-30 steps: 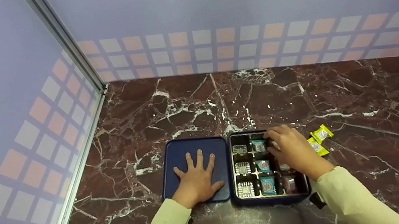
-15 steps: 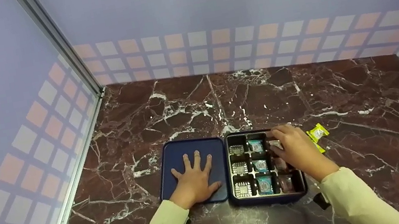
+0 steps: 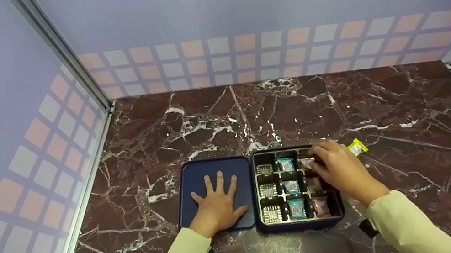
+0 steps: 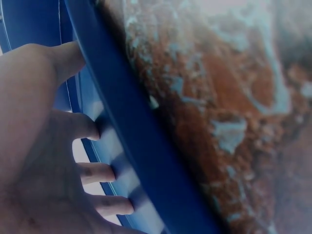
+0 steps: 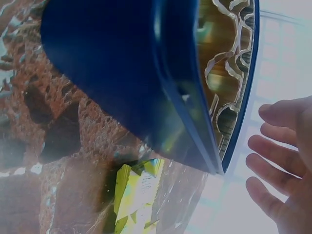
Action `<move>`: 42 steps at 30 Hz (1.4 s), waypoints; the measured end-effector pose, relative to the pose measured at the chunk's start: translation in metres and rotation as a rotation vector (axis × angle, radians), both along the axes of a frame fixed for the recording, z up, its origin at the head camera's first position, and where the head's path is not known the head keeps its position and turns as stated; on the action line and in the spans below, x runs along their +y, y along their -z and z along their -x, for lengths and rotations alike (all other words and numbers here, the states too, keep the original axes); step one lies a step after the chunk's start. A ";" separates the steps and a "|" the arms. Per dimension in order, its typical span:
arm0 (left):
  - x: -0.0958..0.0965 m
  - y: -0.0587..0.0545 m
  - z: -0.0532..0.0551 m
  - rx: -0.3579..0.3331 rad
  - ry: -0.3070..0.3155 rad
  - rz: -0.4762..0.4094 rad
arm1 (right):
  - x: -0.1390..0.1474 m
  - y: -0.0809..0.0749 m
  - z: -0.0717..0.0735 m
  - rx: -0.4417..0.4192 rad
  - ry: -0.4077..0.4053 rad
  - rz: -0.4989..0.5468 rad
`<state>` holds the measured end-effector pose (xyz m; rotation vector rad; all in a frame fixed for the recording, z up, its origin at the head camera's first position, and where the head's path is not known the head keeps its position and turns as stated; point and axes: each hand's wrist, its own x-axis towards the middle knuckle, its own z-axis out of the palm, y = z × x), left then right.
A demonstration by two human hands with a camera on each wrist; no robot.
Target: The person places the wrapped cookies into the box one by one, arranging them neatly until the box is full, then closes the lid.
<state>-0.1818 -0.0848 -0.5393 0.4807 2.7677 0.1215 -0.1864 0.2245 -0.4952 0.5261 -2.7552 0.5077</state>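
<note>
My left hand [image 3: 216,207] lies flat with spread fingers on a dark blue lid [image 3: 190,179], left of the matching tin [image 3: 298,226]. Teal wrapped sweets [image 3: 296,209] fill the tin's middle column. Reddish-brown wrapped sweets [image 3: 321,207] sit in the right column, one of them in the far right compartment [image 3: 306,163]. Above that compartment is my right hand [image 3: 344,170], which partly covers it. In the right wrist view the right hand's fingers [image 5: 273,146] are loosely bent, with nothing seen between them; whether they touch the sweet is unclear.
The left column's compartments show ridged clear plastic bottoms [image 3: 272,214]. A yellow wrapped sweet [image 3: 357,147] lies on the marbled tabletop [image 3: 205,116] right of the tin. Patterned panels [image 3: 209,8] enclose the back and sides.
My right hand has shifted slightly rightward relative to the tin, uncovering more of the sweet in the far right compartment. It now hides one yellow sweet. The left hand stays on the lid.
</note>
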 end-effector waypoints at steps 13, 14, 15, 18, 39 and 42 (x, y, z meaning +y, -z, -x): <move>-0.001 0.002 0.000 0.004 0.010 -0.004 | 0.010 0.001 -0.002 0.003 0.056 0.004; -0.001 0.001 0.000 0.005 0.014 -0.002 | 0.011 0.001 -0.003 0.002 0.060 0.003; -0.001 0.001 0.001 0.005 0.016 -0.001 | 0.012 0.001 -0.003 0.001 0.062 0.002; -0.001 0.000 0.001 0.002 0.020 0.001 | 0.016 0.002 -0.003 -0.011 0.068 -0.001; -0.001 0.006 0.000 0.035 0.020 -0.005 | 0.040 0.019 -0.017 -0.029 0.121 0.002; -0.001 0.006 0.000 0.032 0.021 -0.008 | 0.043 0.023 -0.019 -0.026 0.130 0.002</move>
